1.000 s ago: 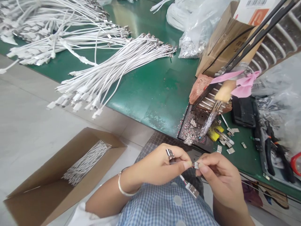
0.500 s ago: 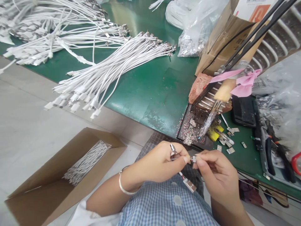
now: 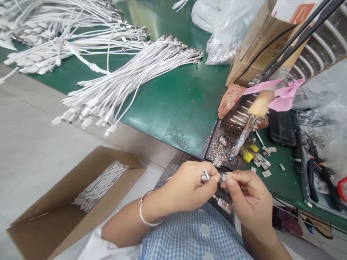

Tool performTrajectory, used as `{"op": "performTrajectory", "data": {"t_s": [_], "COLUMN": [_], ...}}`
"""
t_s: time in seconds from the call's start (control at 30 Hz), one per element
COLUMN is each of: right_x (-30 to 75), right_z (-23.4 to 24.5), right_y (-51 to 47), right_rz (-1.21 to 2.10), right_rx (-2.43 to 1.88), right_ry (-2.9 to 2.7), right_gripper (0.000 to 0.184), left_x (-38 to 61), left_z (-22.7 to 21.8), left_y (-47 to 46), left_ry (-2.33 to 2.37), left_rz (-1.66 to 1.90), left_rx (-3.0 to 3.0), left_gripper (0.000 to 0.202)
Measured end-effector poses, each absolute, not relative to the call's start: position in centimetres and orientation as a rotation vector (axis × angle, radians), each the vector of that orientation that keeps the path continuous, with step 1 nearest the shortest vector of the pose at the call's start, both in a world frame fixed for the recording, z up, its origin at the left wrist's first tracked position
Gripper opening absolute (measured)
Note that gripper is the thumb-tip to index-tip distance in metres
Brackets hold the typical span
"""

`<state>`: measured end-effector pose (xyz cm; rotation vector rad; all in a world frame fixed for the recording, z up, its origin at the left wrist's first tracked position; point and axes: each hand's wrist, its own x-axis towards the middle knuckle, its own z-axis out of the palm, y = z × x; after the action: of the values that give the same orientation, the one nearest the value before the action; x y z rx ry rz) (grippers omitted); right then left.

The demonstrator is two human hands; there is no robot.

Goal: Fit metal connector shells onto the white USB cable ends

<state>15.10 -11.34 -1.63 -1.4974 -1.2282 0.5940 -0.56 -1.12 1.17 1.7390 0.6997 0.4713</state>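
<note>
**Both hands pinched on a small connector, low centre of the frame**

The left hand [image 3: 187, 187], a silver bangle [image 3: 146, 218] on its wrist, is closed, with thumb and forefinger nipping one end of a short wired connector [image 3: 223, 176]. A small silver metal shell [image 3: 206, 175] sticks up between its fingers, seemingly parked there so it stays within reach. The right hand [image 3: 249, 202] is closed too, its fingertips meeting the left's on the same connector. Such a tip-to-tip grip suits a part this small. From the pinch a thin red-and-white lead drops to a flat metal plug [image 3: 225, 205], which hangs free over the blue checked shirt. The work is held close to the body, probably for a clear view.

Just above the hands, on the edge of the green table [image 3: 173, 101], a dark tray [image 3: 208, 144] holds glittering scraps under the tip of a wooden-handled soldering iron [image 3: 258, 104], which is propped on its stand. Loose metal shells [image 3: 264, 162] lie beside it, near at hand. In the upper left lie bundles of white cables [image 3: 121, 83]. At the lower left, an open brown cardboard box [image 3: 48, 231] on the floor holds more white cables.
</note>
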Motion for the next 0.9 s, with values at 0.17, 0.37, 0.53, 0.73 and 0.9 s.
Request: {"op": "performTrajectory", "data": {"t_s": [0.17,0.37,0.53,0.73,0.9], "right_x": [15.5,15.5,15.7,15.6,15.8], "right_z": [-1.0,-0.9,-0.8,-0.5,-1.3], "right_y": [-11.3,-11.1,-11.2,-11.4,-11.9], "right_rz": [0.641,0.390,0.294,0.342,0.462], "right_rx": [-1.505,-1.446,-1.407,-1.386,-1.301], "right_ry": [-1.151,-1.085,-1.162,-1.159,-1.199], "right_gripper": [0.015,0.009,0.007,0.010,0.015], "left_x": [-0.5,-0.7,-0.7,-0.7,-0.7], "left_z": [1.7,1.6,1.6,1.7,1.9], "left_y": [-0.3,0.3,0.2,0.2,0.2], "left_ry": [0.661,0.680,0.697,0.715,0.715], "left_rz": [0.373,0.345,0.348,0.356,0.367], "left_rx": [1.698,1.644,1.633,1.602,1.595], "left_gripper": [0.016,0.017,0.015,0.015,0.015]}}
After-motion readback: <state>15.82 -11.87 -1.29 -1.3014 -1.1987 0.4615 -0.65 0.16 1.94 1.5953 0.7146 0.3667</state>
